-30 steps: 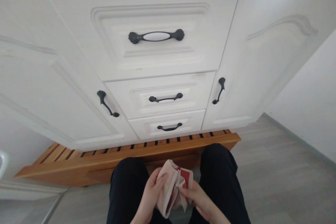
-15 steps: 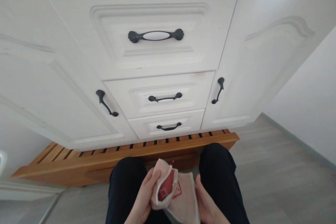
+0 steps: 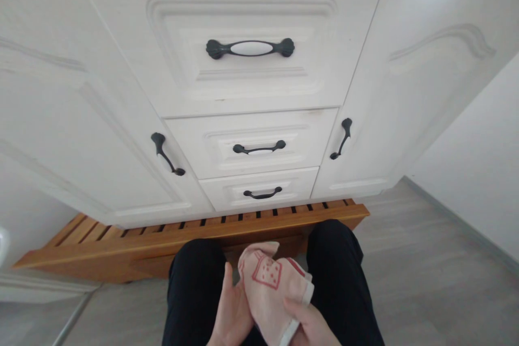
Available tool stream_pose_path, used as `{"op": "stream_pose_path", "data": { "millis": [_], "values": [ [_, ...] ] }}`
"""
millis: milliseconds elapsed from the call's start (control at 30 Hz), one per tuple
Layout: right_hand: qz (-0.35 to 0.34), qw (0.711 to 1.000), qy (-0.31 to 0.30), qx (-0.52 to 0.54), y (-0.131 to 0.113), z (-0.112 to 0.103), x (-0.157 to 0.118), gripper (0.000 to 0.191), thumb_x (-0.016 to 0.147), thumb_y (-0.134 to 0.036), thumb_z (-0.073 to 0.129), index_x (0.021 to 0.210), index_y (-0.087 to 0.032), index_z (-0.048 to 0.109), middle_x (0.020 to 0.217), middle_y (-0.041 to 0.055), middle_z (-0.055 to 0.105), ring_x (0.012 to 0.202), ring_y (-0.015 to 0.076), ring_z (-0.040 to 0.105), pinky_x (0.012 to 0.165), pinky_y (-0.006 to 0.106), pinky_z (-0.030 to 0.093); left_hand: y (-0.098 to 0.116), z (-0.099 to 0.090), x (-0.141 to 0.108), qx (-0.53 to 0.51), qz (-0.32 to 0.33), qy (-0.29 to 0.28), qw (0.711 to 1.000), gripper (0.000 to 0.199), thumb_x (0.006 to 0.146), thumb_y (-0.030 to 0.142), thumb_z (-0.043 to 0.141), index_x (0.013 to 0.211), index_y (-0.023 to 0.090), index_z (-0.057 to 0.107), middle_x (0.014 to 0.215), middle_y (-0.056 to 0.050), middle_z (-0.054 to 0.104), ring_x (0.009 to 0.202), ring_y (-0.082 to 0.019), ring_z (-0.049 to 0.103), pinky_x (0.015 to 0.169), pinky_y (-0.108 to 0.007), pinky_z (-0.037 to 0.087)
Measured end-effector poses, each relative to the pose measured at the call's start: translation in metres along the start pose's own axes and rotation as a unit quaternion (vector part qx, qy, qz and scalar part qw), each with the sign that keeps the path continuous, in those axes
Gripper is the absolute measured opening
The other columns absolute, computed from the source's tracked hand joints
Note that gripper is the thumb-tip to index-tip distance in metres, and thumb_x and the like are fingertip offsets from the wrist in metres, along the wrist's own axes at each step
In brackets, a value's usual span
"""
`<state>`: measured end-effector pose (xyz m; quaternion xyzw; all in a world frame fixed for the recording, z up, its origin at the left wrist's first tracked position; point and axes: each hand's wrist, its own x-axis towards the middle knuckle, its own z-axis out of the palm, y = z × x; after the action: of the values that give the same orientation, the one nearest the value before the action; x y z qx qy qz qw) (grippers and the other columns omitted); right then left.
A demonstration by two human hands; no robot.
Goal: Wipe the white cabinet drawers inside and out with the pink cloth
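Note:
A pink hand towel (image 3: pixel 270 297) with a red printed square and pale edges hangs loosely folded between my knees. My right hand (image 3: pixel 310 321) grips it by its lower right edge, thumb on top and fingers beneath. My left hand (image 3: pixel 234 305) is open at the towel's left side, its thumb raised and apart. Some of the left fingers are hidden behind the cloth. A strip of darker red shows at the towel's upper right fold.
Before me stands a white cabinet (image 3: pixel 259 89) with drawers, side doors and dark handles. A slatted wooden bench (image 3: pixel 133 246) runs along its foot. My knees in dark trousers (image 3: pixel 198 275) flank the hands. Grey wood-look floor (image 3: pixel 430 259) lies to the right.
My left hand has released the rolled part of the towel and opened. The towel has turned, bringing its printed square up, and my right hand now grips its lower right edge.

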<state>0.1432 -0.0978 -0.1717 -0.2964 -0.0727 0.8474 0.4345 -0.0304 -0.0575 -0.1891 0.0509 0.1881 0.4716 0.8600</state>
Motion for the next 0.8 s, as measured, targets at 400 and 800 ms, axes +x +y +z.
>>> {"op": "stream_pose_path", "data": {
  "millis": [400, 800],
  "values": [
    [0.099, 0.992, -0.078, -0.004, -0.046, -0.002, 0.026, 0.074, 0.082, -0.079, 0.048, 0.112, -0.015, 0.072, 0.112, 0.0152, 0.073, 0.114, 0.0296, 0.064, 0.105, 0.045, 0.041, 0.022, 0.064, -0.006, 0.014, -0.138, 0.073, 0.988, 0.045, 0.091, 0.039, 0.060, 0.123, 0.007, 0.063, 0.112, -0.015, 0.074, 0.123, -0.031, 0.061, 0.109, -0.040, 0.043],
    [-0.047, 0.945, -0.072, -0.315, -0.086, 0.004, 0.017, 0.062, 0.070, -0.032, 0.083, 0.127, -0.016, 0.063, 0.120, 0.0113, 0.071, 0.113, 0.0296, 0.065, 0.105, 0.047, 0.044, 0.033, 0.056, -0.005, 0.142, -0.062, 0.104, 0.982, 0.025, 0.091, 0.036, 0.064, 0.111, 0.020, 0.066, 0.094, -0.002, 0.074, 0.082, -0.016, 0.069, 0.075, -0.026, 0.051]
  ]
}}
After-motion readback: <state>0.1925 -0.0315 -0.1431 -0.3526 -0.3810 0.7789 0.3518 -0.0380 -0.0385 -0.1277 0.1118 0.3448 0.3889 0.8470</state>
